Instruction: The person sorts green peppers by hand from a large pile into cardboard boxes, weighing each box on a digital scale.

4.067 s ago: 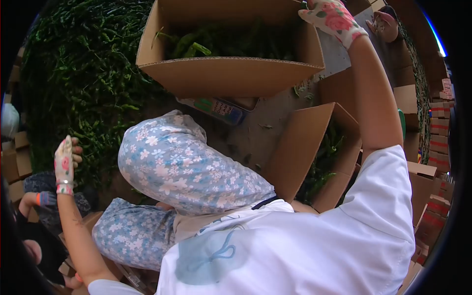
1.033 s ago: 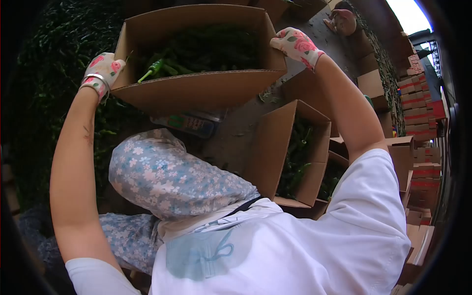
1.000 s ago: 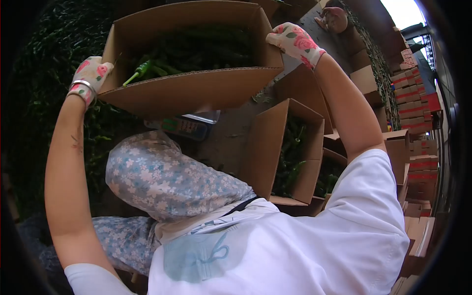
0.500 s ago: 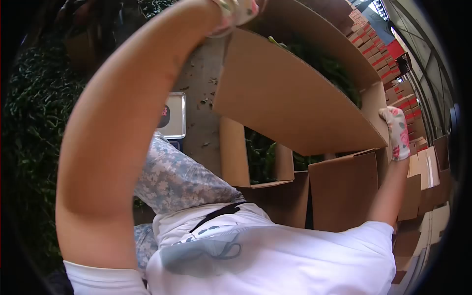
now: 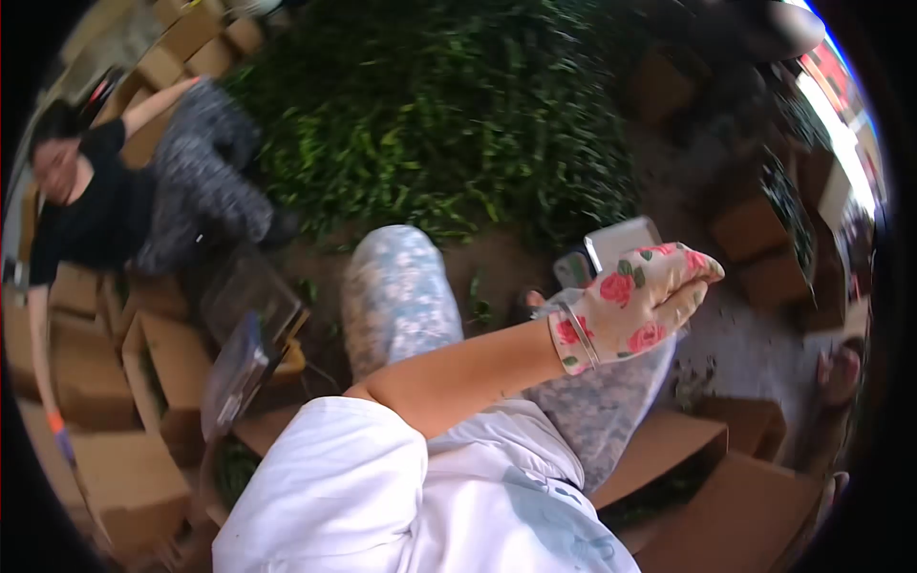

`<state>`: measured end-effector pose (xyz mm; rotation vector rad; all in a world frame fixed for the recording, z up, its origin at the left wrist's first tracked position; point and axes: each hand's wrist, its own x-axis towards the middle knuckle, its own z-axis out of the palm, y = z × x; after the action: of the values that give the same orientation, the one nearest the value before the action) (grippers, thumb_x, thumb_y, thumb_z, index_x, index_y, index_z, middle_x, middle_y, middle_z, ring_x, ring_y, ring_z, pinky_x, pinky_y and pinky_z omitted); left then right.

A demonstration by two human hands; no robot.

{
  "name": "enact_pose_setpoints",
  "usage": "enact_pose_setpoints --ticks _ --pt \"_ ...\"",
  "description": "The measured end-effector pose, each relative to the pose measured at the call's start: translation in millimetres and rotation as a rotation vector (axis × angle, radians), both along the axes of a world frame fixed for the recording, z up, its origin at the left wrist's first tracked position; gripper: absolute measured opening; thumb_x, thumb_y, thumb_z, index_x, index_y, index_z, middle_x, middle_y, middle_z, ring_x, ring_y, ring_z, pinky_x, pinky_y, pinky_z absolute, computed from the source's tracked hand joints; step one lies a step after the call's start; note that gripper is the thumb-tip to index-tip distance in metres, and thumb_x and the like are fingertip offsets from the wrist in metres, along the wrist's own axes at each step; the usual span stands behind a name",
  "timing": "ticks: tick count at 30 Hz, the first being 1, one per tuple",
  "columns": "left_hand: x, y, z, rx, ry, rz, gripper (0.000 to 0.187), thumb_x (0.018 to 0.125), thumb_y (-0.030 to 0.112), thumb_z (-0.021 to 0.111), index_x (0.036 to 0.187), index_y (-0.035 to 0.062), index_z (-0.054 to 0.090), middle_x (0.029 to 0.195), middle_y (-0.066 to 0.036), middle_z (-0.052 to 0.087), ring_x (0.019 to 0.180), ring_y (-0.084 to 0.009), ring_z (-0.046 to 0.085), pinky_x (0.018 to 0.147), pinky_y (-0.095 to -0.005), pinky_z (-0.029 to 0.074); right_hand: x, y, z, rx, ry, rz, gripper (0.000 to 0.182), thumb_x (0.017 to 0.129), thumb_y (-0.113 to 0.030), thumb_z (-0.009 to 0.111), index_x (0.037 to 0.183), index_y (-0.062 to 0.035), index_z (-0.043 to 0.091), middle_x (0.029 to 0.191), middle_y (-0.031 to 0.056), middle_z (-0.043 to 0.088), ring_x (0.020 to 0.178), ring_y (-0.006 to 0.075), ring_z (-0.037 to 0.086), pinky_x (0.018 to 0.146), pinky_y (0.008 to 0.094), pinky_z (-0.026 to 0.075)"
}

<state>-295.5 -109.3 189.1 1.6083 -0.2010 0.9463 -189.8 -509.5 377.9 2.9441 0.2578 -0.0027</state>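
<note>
My left hand, in a white glove with pink roses and green leaves, reaches across my body to the right. Its fingers are stretched out close together, and I see nothing held in them. Just beyond the hand, a scale with a silver tray rests on the floor. Open cardboard boxes stand beside my leg at the lower right, one with dark green contents. A large heap of long green peppers lies in front of my knees. My right hand is out of view.
At the left, a person in a black top sits among cardboard boxes. A clear plastic container is near my left knee. More boxes holding green produce stand at the right. A blurred shape shows at the upper right.
The view has swung left towards the pepper heap and the other person. My left hand is off the large cardboard box. My right hand, earlier at that box's far end, has left the view.
</note>
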Motion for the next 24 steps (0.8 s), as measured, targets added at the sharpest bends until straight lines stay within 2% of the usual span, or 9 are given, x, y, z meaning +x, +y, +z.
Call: enact_pose_setpoints --ticks 2,6,8,14,16,17,18,20,24 --pt "-66 35 -12 -0.072 -0.097 0.334 0.021 0.088 0.000 0.054 0.110 0.0032 0.057 0.093 -0.010 0.063 0.077 -0.0208 0.062 0.068 -0.0298 0.050 42 108 -20 0.018 0.009 0.476 0.035 0.092 -0.033 0.057 0.117 -0.0090 0.062 0.116 0.0148 0.063 0.104 0.0310 0.060 0.094 0.0387 0.045" --pt "-245 56 -46 0.393 -0.144 1.231 0.027 0.085 0.000 0.058 0.112 0.0053 0.058 0.107 -0.013 0.062 0.089 -0.0257 0.063 0.073 -0.0325 0.052 33 286 -66 0.019 -0.016 1.349 0.032 0.092 -0.030 0.058 0.120 -0.0149 0.061 0.116 0.0182 0.062 0.108 0.0342 0.058 0.098 0.0420 0.044" --pt "-302 11 -33 0.440 0.266 1.559 0.029 0.083 0.003 0.059 0.112 0.0043 0.059 0.110 -0.014 0.061 0.096 -0.0288 0.062 0.082 -0.0360 0.051 77 389 -116 0.266 -0.015 1.830 0.026 0.085 -0.002 0.053 0.110 0.0007 0.061 0.096 0.0170 0.066 0.086 0.0282 0.065 0.077 0.0347 0.051" --pt "-380 -208 -76 -0.263 1.189 2.864 0.057 0.079 0.019 0.066 0.130 0.0057 0.046 0.133 -0.022 0.042 0.123 -0.0391 0.041 0.103 -0.0449 0.034 -63 560 -150 0.250 0.348 2.353 0.020 0.078 -0.002 0.057 0.097 -0.0014 0.064 0.082 0.0158 0.066 0.073 0.0334 0.064 0.064 0.0383 0.050" --pt "-363 -236 -90 -1.175 0.840 2.915 0.077 0.080 0.035 0.068 0.140 0.0042 0.032 0.143 -0.024 0.032 0.131 -0.0398 0.032 0.107 -0.0445 0.029 -84 597 -144 0.254 0.474 2.450 0.019 0.079 -0.003 0.057 0.096 -0.0012 0.064 0.082 0.0156 0.066 0.071 0.0337 0.063 0.065 0.0385 0.050" --pt "-357 -235 -71 -1.597 0.606 2.691 0.090 0.079 0.051 0.066 0.144 0.0024 0.026 0.147 -0.023 0.027 0.136 -0.0391 0.026 0.109 -0.0416 0.028 -95 610 -141 0.214 0.496 2.450 0.018 0.080 -0.004 0.056 0.096 -0.0017 0.064 0.081 0.0158 0.066 0.071 0.0338 0.063 0.064 0.0389 0.050" --pt "-386 -267 -154 -1.552 0.226 2.560 0.093 0.078 0.056 0.064 0.145 0.0042 0.025 0.147 -0.022 0.029 0.136 -0.0376 0.026 0.107 -0.0472 0.030 -105 625 -142 0.175 0.503 2.449 0.017 0.081 -0.004 0.055 0.095 -0.0023 0.064 0.080 0.0160 0.066 0.070 0.0339 0.063 0.064 0.0392 0.050" --pt "-359 -213 -66 -1.813 -0.190 2.281 0.073 0.086 0.047 0.059 0.142 0.0098 0.031 0.140 -0.018 0.041 0.130 -0.0400 0.037 0.097 -0.0576 0.039 -121 626 -154 0.247 0.495 2.465 0.016 0.081 -0.005 0.054 0.093 -0.0039 0.065 0.077 0.0153 0.065 0.067 0.0325 0.063 0.061 0.0385 0.049" --pt "-428 -208 -177 -1.842 -0.639 1.773 0.058 0.089 0.043 0.056 0.135 0.0103 0.041 0.131 -0.017 0.051 0.120 -0.0419 0.048 0.088 -0.0660 0.042 -192 562 -155 0.302 0.516 2.554 0.014 0.081 -0.006 0.056 0.090 -0.0053 0.066 0.074 0.0126 0.064 0.061 0.0290 0.061 0.058 0.0350 0.049"
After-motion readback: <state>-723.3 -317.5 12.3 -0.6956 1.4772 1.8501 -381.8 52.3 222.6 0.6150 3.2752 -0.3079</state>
